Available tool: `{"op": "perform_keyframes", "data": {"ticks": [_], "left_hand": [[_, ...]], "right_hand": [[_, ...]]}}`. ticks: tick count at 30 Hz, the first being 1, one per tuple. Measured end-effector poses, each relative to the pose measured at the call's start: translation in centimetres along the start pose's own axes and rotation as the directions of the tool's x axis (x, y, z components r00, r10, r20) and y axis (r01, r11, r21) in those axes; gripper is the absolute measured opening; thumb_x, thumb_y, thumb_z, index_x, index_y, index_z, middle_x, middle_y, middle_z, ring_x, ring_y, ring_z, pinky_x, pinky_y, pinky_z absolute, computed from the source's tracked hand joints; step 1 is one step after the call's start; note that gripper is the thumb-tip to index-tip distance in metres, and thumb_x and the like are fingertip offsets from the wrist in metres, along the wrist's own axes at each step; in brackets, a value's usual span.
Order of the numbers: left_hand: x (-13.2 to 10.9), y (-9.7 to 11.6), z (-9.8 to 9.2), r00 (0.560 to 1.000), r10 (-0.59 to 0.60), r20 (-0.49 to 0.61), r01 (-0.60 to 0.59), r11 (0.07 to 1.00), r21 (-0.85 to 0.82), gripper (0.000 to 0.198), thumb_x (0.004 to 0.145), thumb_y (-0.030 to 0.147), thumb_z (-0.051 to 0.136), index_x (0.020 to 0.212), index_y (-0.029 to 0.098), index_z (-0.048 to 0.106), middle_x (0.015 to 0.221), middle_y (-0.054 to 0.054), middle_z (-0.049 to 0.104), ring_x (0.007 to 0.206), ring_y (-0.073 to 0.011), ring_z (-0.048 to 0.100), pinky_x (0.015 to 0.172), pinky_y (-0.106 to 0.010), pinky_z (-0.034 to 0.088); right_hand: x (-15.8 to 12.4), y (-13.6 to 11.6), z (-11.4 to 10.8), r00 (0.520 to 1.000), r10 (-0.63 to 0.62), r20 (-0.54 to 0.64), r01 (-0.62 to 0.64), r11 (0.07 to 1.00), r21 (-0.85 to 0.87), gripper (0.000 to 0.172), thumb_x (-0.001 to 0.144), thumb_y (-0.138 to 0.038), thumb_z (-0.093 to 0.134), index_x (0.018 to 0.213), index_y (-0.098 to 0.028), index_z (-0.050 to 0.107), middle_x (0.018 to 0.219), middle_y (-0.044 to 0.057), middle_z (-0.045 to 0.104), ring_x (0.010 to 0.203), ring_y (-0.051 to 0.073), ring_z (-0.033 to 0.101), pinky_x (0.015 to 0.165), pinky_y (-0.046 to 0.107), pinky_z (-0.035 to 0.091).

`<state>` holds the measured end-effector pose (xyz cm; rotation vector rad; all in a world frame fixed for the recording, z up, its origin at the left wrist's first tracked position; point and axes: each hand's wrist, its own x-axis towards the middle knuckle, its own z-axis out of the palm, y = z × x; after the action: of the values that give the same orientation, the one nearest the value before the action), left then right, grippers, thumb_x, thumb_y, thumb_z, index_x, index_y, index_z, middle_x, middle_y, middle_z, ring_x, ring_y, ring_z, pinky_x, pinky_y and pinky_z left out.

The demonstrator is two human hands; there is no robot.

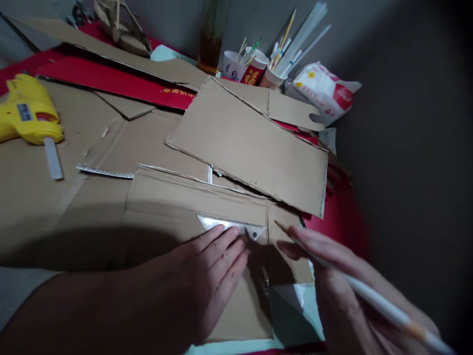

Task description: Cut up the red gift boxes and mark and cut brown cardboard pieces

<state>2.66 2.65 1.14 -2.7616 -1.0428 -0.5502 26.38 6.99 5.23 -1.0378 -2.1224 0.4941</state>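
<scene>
My left hand point(218, 266) lies flat with its fingers stretched out, the fingertips pressing on a clear triangular set square point(231, 224). Under the set square is a piece of brown cardboard point(166, 197) with creases across it. To the right, my right hand point(340, 286) grips a white pencil point(377, 301) between thumb and fingers. Its sharpened tip points left, just above the cardboard and a little right of the set square's corner. Part of the set square's lower side is covered by my left fingers.
A cut cardboard panel point(254, 148) lies slanted behind the set square. At the left is a yellow hot glue gun point(33, 111) with a glue stick. Paper cups point(273, 78) of sticks, a glass of brown liquid point(210, 47) and a tissue pack point(321, 88) stand at the back.
</scene>
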Motion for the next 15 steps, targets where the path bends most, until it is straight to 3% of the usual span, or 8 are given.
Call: {"op": "perform_keyframes", "data": {"ticks": [3,7,15], "left_hand": [[0.1,-0.4,-0.4,0.998,0.060,0.013,-0.060,0.997,0.049,0.046,0.093,0.018,0.042,0.133,0.002,0.060,0.139,-0.019,0.061,0.132,-0.0328,0.055,0.117,-0.047,0.037],[0.0,-0.4,-0.4,0.993,0.108,0.045,-0.112,0.989,0.099,0.049,0.093,0.019,0.039,0.135,-0.002,0.057,0.136,-0.022,0.062,0.128,-0.0360,0.057,0.113,-0.050,0.042],[0.1,-0.1,0.6,0.999,0.043,-0.023,-0.043,0.999,-0.007,0.046,0.092,0.016,0.043,0.131,0.000,0.061,0.137,-0.021,0.062,0.132,-0.0358,0.054,0.118,-0.051,0.035]], "right_hand": [[2.5,-0.1,1.7,0.992,0.119,0.051,-0.128,0.968,0.216,0.019,0.096,-0.021,0.063,0.110,-0.026,0.075,0.116,0.005,0.075,0.103,0.024,0.073,0.088,0.034,0.063],[4.8,0.3,4.5,0.982,0.144,0.126,-0.188,0.853,0.488,0.017,0.099,-0.026,0.059,0.103,-0.025,0.075,0.109,0.005,0.075,0.109,0.023,0.070,0.084,0.035,0.063],[6.1,-0.1,6.5,0.921,0.246,0.302,-0.377,0.756,0.535,0.017,0.099,-0.035,0.059,0.096,-0.020,0.066,0.103,0.007,0.073,0.082,0.017,0.071,0.070,0.029,0.062]]}}
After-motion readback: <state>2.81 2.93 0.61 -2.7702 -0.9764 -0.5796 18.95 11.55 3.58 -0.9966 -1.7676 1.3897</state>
